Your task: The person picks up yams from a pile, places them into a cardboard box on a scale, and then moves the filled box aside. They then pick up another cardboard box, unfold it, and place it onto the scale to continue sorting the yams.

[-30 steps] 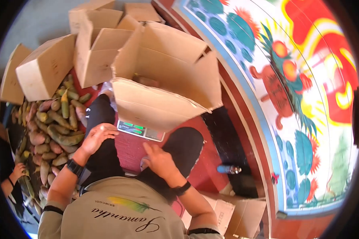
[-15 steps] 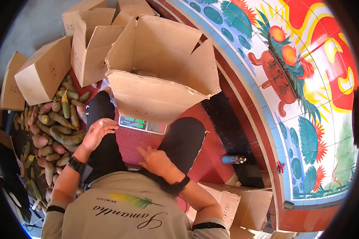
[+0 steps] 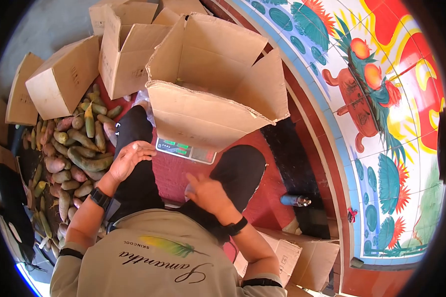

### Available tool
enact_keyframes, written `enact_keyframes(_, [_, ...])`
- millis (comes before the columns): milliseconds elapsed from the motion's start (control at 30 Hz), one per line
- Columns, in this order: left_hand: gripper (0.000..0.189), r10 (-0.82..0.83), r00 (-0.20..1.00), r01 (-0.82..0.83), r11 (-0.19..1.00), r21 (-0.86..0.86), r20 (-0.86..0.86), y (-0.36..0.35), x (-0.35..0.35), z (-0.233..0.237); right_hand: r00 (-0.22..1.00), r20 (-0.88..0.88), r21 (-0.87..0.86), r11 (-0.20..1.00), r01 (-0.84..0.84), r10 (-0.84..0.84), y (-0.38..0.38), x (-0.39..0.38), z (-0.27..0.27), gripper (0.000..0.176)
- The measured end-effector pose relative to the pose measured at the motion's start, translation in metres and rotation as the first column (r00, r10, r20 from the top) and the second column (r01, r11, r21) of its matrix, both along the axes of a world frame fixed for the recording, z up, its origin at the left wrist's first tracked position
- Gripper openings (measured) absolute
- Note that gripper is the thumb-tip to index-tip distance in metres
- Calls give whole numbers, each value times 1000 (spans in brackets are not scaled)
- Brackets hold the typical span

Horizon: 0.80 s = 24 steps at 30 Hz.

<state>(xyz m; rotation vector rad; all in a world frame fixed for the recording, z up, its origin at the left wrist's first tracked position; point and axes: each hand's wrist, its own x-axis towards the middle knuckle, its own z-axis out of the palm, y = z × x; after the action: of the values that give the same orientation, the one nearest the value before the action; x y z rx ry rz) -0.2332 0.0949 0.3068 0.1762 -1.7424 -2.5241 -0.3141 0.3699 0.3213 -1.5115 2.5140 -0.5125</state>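
Observation:
My left hand point(image 3: 130, 161) hovers over my left thigh, just short of the digital scale point(image 3: 201, 156). Its fingers are stretched out and it holds nothing. Above my right thigh is my right hand point(image 3: 206, 194), a finger extended, with nothing visible in its grasp. On the scale stands a large cardboard box point(image 3: 208, 111) with its flaps up, hiding most of the weighing platform. Green digits light up the scale's display. The bottom of the box is mostly hidden by its front flap.
A heap of green and reddish root vegetables point(image 3: 82, 153) lies to the left. Behind it stand several cardboard boxes point(image 3: 64, 76). A blue bottle point(image 3: 296, 200) lies right of my knee, and more cardboard point(image 3: 312, 260) sits behind it. A painted tile wall point(image 3: 362, 64) borders the right.
The view has shifted, so the scene sits slightly further right. My right hand's spread fingers have drawn in, leaving one extended. My left hand remains beside the scale.

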Motion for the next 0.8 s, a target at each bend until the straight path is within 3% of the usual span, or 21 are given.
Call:
enact_keyframes(167, [51, -22, 999, 22, 1000, 19, -26, -2, -2, -1, 993, -75, -134, 987, 85, -96, 5, -16, 3, 49])
enact_keyframes(333, [51, -16, 998, 21, 996, 83, -60, -3, 0, -9, 999, 30, -118, 993, -26, 30, 0, -13, 13, 42])
enact_keyframes(400, [51, -28, 997, 35, 995, 94, -74, -3, 1, -13, 996, -16, -233, 969, 85, -91, 3, -20, 21, 30])
enact_keyframes(600, [55, -71, 996, 76, 991, 107, -48, 2, -3, -18, 937, -240, -378, 914, 149, -252, 20, -54, 40, 25])
enact_keyframes(800, [53, -74, 997, 73, 992, 105, 3, 8, -7, -18, 843, -277, -482, 825, 293, -462, 33, -75, 32, 20])
